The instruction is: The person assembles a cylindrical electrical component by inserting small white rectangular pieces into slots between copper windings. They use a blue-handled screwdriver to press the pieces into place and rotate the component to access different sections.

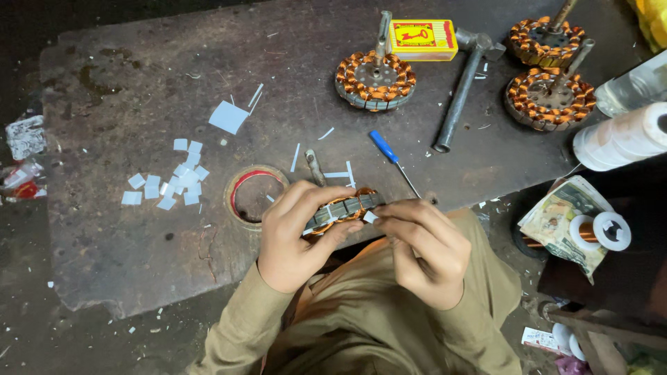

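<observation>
A round grey metal stator wound with copper wire (342, 208) is gripped edge-on over the lap, mostly hidden by the left hand (295, 236).
A small white paper slip (370, 217) is pinched by the right hand (425, 248); three similar wound stators (375, 80) are counted on the dark worn bench (139, 90).

— Any packaging near the hammer (464, 87)?
— Yellow-and-red matchbox (422, 39), flat, rectangular, just left of its head.
— Elsewhere?
— Crumpled printed wrapper (560, 221), greenish, well below-right; small white-and-red packet (540, 338) farther down still.

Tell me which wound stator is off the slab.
The wound stator gripped edge-on in the left hand, right hand at its rim. The other three stators lie flat on the slab.
</observation>
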